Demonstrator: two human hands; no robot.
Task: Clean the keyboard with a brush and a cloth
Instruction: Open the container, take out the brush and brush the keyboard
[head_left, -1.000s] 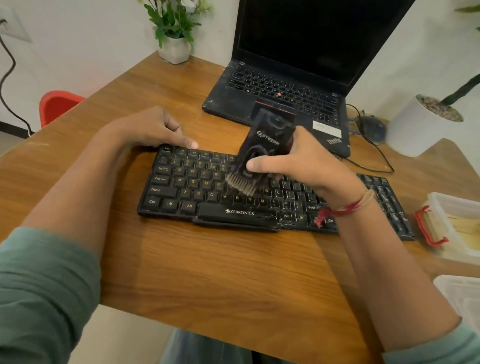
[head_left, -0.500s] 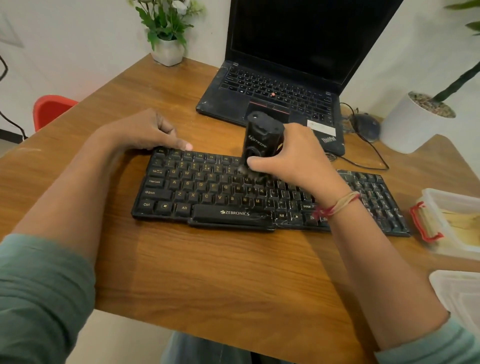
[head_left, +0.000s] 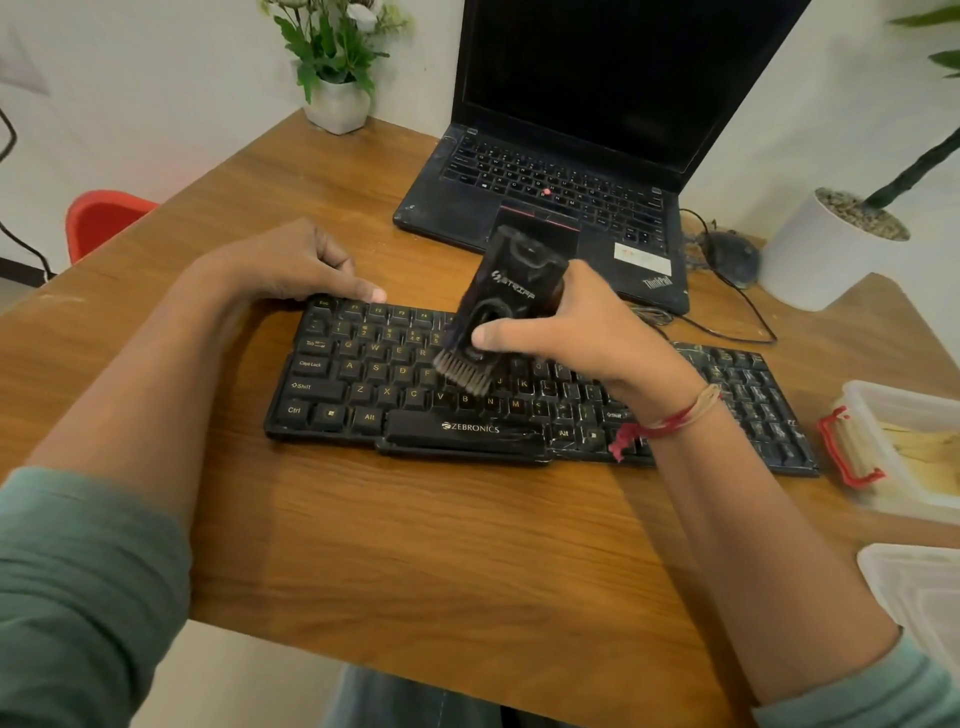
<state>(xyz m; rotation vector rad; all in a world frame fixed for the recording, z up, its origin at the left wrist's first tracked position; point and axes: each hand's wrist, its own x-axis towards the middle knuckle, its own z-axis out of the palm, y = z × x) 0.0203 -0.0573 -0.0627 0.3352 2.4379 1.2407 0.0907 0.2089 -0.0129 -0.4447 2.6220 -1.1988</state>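
A black Zebronics keyboard (head_left: 395, 384) lies across the wooden table (head_left: 415, 530). My right hand (head_left: 582, 332) grips a black brush (head_left: 509, 296) with grey bristles, tilted over the middle keys, bristles near the G and H keys. My left hand (head_left: 291, 265) rests at the keyboard's top left corner, thumb against the edge by the Esc key, the other fingers curled. No cloth shows in the frame.
An open black laptop (head_left: 561, 171) stands behind the keyboard, a mouse (head_left: 732, 254) and cable to its right. A small potted plant (head_left: 337, 67) and a large white pot (head_left: 826, 249) sit at the back. Clear plastic boxes (head_left: 904, 447) lie at the right edge.
The brush has swept back toward me and tilted, bristles now showing over the middle rows. My left hand stays at the keyboard's corner.
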